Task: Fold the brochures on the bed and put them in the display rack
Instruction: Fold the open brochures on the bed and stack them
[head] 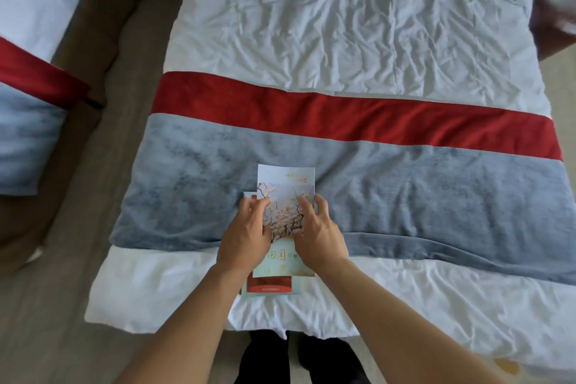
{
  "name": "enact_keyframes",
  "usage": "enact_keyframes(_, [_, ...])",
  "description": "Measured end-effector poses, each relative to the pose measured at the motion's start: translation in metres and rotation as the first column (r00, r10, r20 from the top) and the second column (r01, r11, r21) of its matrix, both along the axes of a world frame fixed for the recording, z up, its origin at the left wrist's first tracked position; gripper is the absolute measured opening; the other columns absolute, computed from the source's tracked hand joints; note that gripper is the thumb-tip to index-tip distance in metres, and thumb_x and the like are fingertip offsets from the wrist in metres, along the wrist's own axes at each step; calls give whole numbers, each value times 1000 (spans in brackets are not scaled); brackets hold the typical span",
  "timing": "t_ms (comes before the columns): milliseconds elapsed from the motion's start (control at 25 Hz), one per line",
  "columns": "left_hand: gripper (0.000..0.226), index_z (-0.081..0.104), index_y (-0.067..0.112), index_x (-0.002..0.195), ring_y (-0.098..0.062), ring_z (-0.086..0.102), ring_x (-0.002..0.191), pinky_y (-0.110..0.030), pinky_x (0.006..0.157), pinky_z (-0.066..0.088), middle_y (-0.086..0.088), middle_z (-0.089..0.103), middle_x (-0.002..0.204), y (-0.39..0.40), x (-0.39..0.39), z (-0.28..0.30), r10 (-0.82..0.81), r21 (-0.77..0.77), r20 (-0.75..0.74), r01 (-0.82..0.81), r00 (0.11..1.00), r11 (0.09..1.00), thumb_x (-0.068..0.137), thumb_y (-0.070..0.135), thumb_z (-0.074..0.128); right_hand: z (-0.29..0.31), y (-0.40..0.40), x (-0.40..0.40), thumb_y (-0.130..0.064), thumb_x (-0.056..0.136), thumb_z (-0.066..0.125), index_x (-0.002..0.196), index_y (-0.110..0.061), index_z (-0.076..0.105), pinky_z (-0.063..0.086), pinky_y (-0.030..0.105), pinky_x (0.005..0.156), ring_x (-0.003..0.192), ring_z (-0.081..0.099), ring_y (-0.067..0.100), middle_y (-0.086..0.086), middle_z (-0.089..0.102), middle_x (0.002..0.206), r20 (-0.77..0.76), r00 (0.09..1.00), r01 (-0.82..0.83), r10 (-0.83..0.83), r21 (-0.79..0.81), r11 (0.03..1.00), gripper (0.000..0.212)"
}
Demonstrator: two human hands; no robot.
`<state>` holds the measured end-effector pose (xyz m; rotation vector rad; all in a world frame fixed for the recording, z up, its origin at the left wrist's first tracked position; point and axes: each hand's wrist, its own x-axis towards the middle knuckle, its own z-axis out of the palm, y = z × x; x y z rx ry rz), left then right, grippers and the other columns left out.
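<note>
At the lower centre of the frame, we hold a blossom-printed brochure (pixel 285 212) over a bed (pixel 343 25), our two hands gripping it from either side. Our left hand (pixel 247 227) curls its fingers around the brochure's left edge, while our right hand (pixel 318 227) pinches the right edge, fingertips resting on the printed blossoms. The brochure appears partly folded, its picture panel lying over a pale panel with orange and green lettering at the top. Beneath it, just below our wrists, lies a small stack of other brochures (pixel 271 285), one showing a red band, resting on the white sheet near the foot of the bed. A grey and red bed runner (pixel 436 165) crosses the middle of the frame, and the brochure sits over its grey part. Wrinkled white bedding fills the upper frame. A second bed (pixel 28 40) with a matching runner shows at the upper left, across a strip of floor (pixel 93 196).
</note>
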<state>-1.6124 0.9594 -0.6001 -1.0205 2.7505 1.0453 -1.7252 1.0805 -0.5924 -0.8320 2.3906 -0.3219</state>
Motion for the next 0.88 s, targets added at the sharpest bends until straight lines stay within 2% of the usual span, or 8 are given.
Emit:
enact_keyframes(120, [52, 52, 16, 134, -22, 61, 81, -24, 59, 44, -5, 47, 121, -2, 13, -17, 32, 10, 22, -33, 999, 999, 85, 3, 64, -20, -7, 10, -7, 86, 57, 151, -26, 24, 42, 34, 62, 93, 64, 34, 5, 17, 158, 15, 999, -37, 37, 25, 999, 75])
enact_keyframes(240, [49, 52, 13, 132, -22, 62, 86, -20, 60, 42, -5, 47, 120, 2, 23, -34, 58, 26, 37, -59, 998, 998, 86, 3, 65, -38, -9, 17, -9, 87, 59, 151, -25, 24, 44, 34, 64, 97, 64, 33, 5, 14, 159, 39, 998, -55, 52, 58, 997, 75])
enact_keyframes(400, [50, 53, 11, 130, -24, 61, 92, -27, 59, 47, -6, 46, 119, 6, 32, -51, 71, 12, 63, -72, 996, 997, 83, 4, 68, -55, -9, 28, -8, 85, 59, 148, -24, 28, 48, 36, 61, 92, 64, 34, 5, 16, 157, 45, 997, -72, 69, 61, 996, 72])
enact_keyframes(560, [53, 54, 12, 128, -26, 61, 93, -37, 57, 56, -8, 44, 121, 10, 33, -59, 61, -30, 73, -59, 996, 998, 79, 4, 70, -60, -6, 38, -9, 84, 59, 145, -20, 33, 55, 42, 70, 98, 63, 35, 8, 22, 154, -18, 999, -46, 47, 46, 998, 67])
enact_keyframes(680, [56, 53, 13, 128, -27, 61, 93, -38, 57, 57, -8, 43, 123, 13, 33, -61, 45, -46, 67, -42, 997, 998, 76, 5, 71, -60, -2, 41, -13, 83, 61, 146, -19, 35, 53, 42, 74, 99, 62, 35, 9, 26, 153, -81, 995, -48, 52, 56, 997, 68])
enact_keyframes(800, [56, 55, 13, 127, -27, 62, 92, -36, 57, 56, -8, 44, 126, 14, 35, -62, 39, -59, 55, -35, 998, 998, 74, 5, 72, -60, 3, 42, -14, 83, 61, 146, -18, 36, 50, 40, 73, 97, 63, 34, 9, 28, 152, -104, 993, -40, 46, 57, 998, 67])
enact_keyframes(880, [54, 57, 14, 125, -30, 60, 98, -38, 64, 57, -10, 45, 127, 17, 36, -64, 38, -76, 73, -32, 997, 997, 73, 6, 71, -62, 6, 45, -16, 84, 61, 147, -20, 35, 49, 40, 75, 102, 61, 34, 9, 27, 154, -109, 993, -38, 48, 89, 995, 68])
